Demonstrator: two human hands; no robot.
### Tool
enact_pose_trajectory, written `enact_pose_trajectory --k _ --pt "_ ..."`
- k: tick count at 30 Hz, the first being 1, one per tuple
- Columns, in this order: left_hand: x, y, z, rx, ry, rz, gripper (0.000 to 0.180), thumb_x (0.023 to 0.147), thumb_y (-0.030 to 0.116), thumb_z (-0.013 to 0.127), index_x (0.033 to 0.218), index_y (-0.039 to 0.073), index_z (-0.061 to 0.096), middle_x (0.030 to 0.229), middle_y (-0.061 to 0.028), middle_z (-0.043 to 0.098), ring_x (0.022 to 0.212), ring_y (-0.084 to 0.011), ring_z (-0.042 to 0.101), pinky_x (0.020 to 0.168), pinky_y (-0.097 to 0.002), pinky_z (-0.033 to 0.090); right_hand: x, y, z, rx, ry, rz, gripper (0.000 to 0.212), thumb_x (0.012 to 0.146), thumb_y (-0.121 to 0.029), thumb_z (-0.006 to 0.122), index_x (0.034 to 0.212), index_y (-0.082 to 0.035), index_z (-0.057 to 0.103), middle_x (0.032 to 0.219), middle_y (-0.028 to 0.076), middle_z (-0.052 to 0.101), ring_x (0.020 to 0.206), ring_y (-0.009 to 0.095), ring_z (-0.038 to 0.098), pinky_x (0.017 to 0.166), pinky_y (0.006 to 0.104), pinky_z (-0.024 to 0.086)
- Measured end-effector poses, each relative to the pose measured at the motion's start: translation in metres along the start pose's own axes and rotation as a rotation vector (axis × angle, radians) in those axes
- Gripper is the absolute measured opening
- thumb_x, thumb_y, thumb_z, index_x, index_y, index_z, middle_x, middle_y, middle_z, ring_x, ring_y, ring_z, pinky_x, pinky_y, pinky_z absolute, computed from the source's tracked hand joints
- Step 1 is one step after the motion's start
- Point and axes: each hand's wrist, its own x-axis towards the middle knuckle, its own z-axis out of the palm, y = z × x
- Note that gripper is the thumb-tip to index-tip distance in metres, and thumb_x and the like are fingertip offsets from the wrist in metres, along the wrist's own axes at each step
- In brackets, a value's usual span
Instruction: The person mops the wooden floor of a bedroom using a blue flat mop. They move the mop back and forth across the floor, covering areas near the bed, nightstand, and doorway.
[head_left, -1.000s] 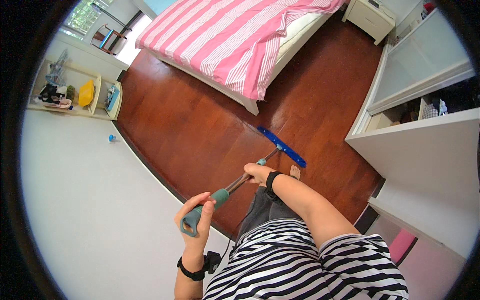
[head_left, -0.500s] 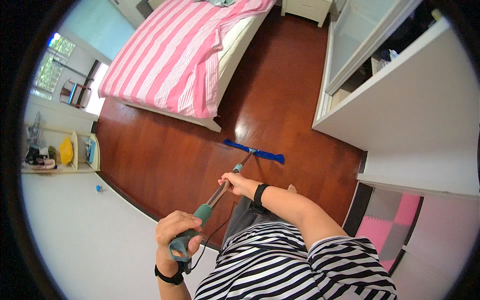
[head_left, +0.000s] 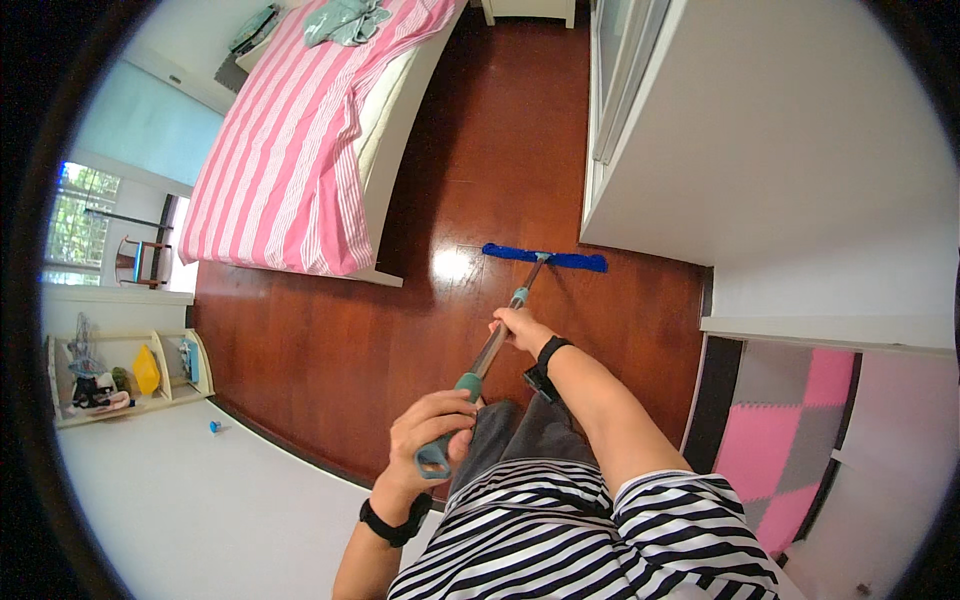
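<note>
A flat mop with a blue head [head_left: 575, 262] and a metal pole [head_left: 490, 352] slants across the view. Its blue head lies on the reddish-brown wooden floor [head_left: 310, 330], close to the corner of the white cabinet. My left hand [head_left: 432, 432] is wrapped round the green grip at the pole's upper end. Farther down, my right hand [head_left: 520, 328] grips the pole below a light blue-green collar. Black bands sit on both wrists.
A bed [head_left: 395, 170] with a pink striped cover stands at the far left. The tall white cabinet [head_left: 780, 130] rises on the right. A small shelf [head_left: 155, 375] with odds and ends stands left, above a white door [head_left: 200, 490]. Pink and grey floor mats [head_left: 760, 450] lie at lower right.
The mop head has moved right, toward the cabinet corner. Both hands have shifted right with the pole, still gripping it, and the view has turned.
</note>
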Motion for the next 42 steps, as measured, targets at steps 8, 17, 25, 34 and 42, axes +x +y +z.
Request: enact_pose_trajectory --k 8,17,25,34,42 --pt "0.019 0.012 0.054 -0.027 -0.116 -0.051 0.004 0.080 0.002 0.068 0.083 0.000 0.068 0.097 -0.0167 0.069 0.109 -0.0335 0.066 0.096 -0.0447 0.052 -0.009 -0.019 -0.070 0.048 0.072 -0.079 0.009 0.088 -0.006 0.059 0.085 -0.002 0.053 0.070 0.006 0.061 0.060 0.017 0.065 0.050 0.0315 0.056" --pt "0.038 0.015 0.104 -0.117 -0.238 0.041 0.006 0.080 0.002 0.070 0.084 0.000 0.067 0.099 -0.0167 0.069 0.108 -0.0340 0.066 0.091 -0.0427 0.053 -0.022 -0.029 -0.147 0.023 0.228 -0.061 0.011 0.089 -0.009 0.059 0.083 0.000 0.055 0.073 0.012 0.063 0.064 0.020 0.067 0.049 0.0331 0.055" --pt "0.043 0.008 0.133 -0.142 -0.291 0.008 0.005 0.080 0.003 0.071 0.085 0.004 0.068 0.104 -0.0125 0.069 0.112 -0.0298 0.065 0.078 -0.0362 0.051 -0.032 -0.032 -0.202 0.064 0.306 -0.099 0.010 0.086 -0.006 0.061 0.081 0.000 0.056 0.071 0.011 0.064 0.062 0.020 0.068 0.047 0.0329 0.054" --pt "0.055 -0.004 0.183 -0.303 -0.358 0.103 0.007 0.081 0.002 0.069 0.087 -0.001 0.067 0.105 -0.0173 0.068 0.111 -0.0358 0.064 0.094 -0.0431 0.052 -0.048 -0.032 -0.265 0.052 0.419 -0.140 0.012 0.089 -0.007 0.058 0.089 0.005 0.056 0.076 0.016 0.066 0.066 0.024 0.070 0.052 0.0340 0.057" --pt "0.052 0.010 0.154 -0.328 -0.443 0.141 0.010 0.074 -0.003 0.068 0.084 -0.002 0.067 0.093 -0.0165 0.069 0.096 -0.0337 0.069 0.093 -0.0443 0.053 -0.063 0.004 -0.243 0.190 0.395 -0.108 0.016 0.093 -0.014 0.057 0.096 0.001 0.055 0.075 0.011 0.065 0.069 0.021 0.069 0.052 0.0331 0.055"
